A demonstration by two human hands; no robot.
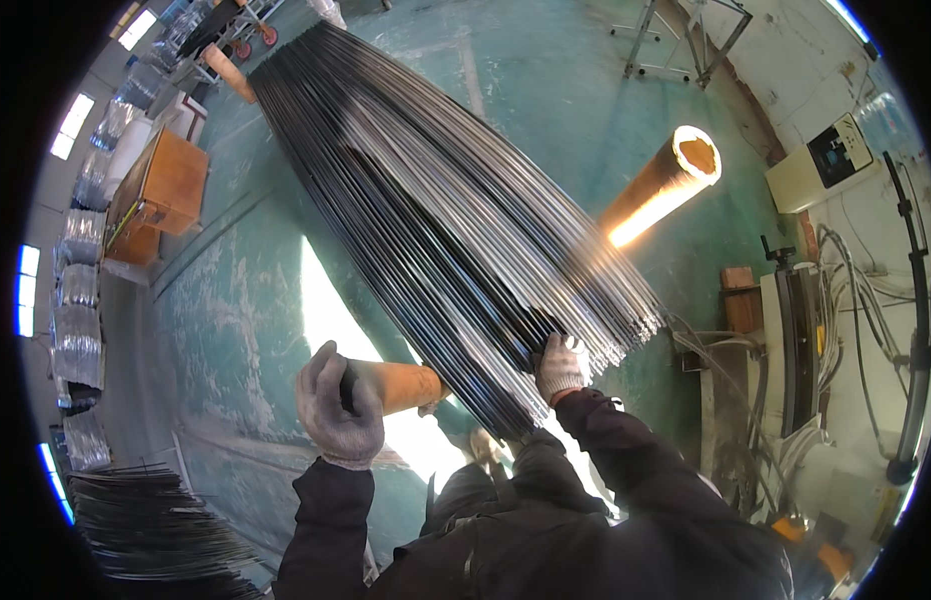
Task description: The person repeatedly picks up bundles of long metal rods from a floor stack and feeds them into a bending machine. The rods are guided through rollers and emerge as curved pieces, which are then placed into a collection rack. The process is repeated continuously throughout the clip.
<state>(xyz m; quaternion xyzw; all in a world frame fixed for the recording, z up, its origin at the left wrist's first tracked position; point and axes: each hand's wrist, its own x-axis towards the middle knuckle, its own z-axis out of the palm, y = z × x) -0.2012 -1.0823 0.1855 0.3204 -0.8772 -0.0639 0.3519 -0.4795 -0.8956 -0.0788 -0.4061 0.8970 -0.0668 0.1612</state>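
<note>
Head view: the left hand [337, 405], in a grey work glove, has its grip closed around the near end of an orange-brown cardboard tube [410, 385] low in the middle of the frame. The tube runs to the right and passes under the bundle of rods [435, 220]. The right hand [560, 368], in a white glove, has its grip closed on the near end of that bundle, fingers curled over the top rods just right of centre.

The bundle is a thick sheaf of long, thin, dark metal rods, glossy and streaked with pale reflections. It starts narrow at the upper left of the frame and fans out toward the lower right, where the cut ends form a ragged, bright edge beside the right hand. It is held above the floor, slanting across the middle of the picture.

Dark jacket sleeves come up from the lower edge to both hands. A second cardboard tube [665, 185] stands to the upper right, its open top lit bright by sun. The floor [245, 300] is painted green, worn and blotchy, with a glaring patch of sunlight below the bundle. Another heap of dark rods [150, 520] lies at the lower left. A wooden crate [160, 195] sits at the upper left, and a machine with cables [835, 320] fills the right edge.
</note>
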